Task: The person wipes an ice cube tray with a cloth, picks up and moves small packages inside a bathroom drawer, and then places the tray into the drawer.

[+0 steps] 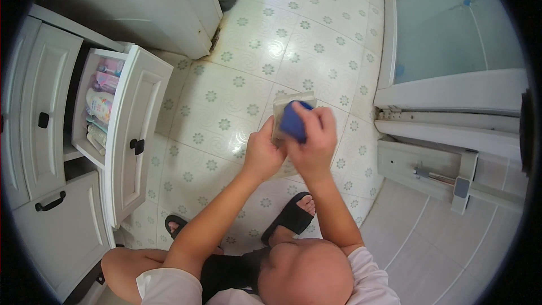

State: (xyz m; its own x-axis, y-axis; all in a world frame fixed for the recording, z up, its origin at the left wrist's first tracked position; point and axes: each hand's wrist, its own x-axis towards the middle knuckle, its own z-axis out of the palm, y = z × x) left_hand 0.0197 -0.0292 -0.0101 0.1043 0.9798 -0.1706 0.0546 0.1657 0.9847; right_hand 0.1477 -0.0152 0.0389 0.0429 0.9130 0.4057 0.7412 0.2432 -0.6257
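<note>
My left hand (pixel 263 152) grips a greyish, translucent rectangular object (pixel 313 95), perhaps a plastic box or tray, held out over the floor in front of my knees. Pressed against its upper face is a blue cloth or sponge (pixel 293 123), which my right hand (pixel 314 140) holds with bent fingers. The right hand looks slightly blurred. Both hands are close together, and they cover much of the object's near end. A pale part of something shows below the wrists, too hidden to name.
To the left, a white cabinet drawer (pixel 142 135) stands pulled out, with a bottle (pixel 100 105) and several packages inside. A white door with a frosted glass panel (pixel 444 29) is at the right. Flower-patterned tiles (pixel 237 80) cover the floor; my feet wear black sandals (pixel 292 219).
</note>
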